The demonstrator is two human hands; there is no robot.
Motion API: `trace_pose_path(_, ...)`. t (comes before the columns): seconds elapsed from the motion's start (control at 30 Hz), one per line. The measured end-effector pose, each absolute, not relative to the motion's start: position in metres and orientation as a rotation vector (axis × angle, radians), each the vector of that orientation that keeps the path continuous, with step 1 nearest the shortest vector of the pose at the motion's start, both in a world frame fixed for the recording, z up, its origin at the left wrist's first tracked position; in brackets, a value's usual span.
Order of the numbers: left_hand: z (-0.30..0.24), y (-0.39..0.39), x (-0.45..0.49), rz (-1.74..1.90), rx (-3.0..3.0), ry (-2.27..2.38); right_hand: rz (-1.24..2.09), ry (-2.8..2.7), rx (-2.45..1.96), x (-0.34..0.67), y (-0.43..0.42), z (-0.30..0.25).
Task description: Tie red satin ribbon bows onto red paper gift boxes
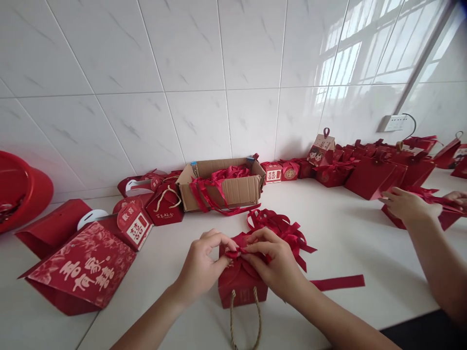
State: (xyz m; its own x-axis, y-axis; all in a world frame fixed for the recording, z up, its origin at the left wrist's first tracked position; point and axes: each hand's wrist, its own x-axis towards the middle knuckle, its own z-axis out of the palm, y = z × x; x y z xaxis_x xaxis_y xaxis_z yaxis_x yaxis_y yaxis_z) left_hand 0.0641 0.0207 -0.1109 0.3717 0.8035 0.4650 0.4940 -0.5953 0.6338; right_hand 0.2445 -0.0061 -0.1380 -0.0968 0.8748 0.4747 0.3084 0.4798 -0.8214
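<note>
At the far left, a red basin [22,189] is set against the tiled wall, and a large red bag [82,272] is laid flat on the bench [365,243] nearer in. A cardboard box [233,189] stocked with ribbons is placed at the far centre.

The gift box [239,282] is stood at the near centre, its rope handle [245,316] hung over the near edge. The left hand [200,267] is closed on the red ribbon [233,253] at the box top, its grip pinched together. The right hand [277,265] is pinched on the same ribbon from the other side.

The step in hand is judged to be the tying of the ribbon. Even tension on both ends is called for.

A ribbon pile [280,228] is seen just beyond. At the right, a co-worker's hand [401,204] is rested on another red box.
</note>
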Motion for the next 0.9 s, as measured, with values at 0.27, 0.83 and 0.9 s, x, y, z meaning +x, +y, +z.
trace_pose_path(0.27, -0.112, 0.024, 0.058, 1.008, 2.182, 1.006, 1.054, -1.656, -1.009, 0.251, -0.004, -0.134)
trace_pose_path(0.83, -0.115, 0.037, 0.062, 1.013, 2.067, 1.137, 1.091, -1.469, -0.995, 0.237, 0.003, -0.14)
trace_pose_path(0.9, -0.111, 0.033, 0.059, 0.974, 2.153, 1.227, 1.025, -1.467, -1.011, 0.235, 0.003, -0.141)
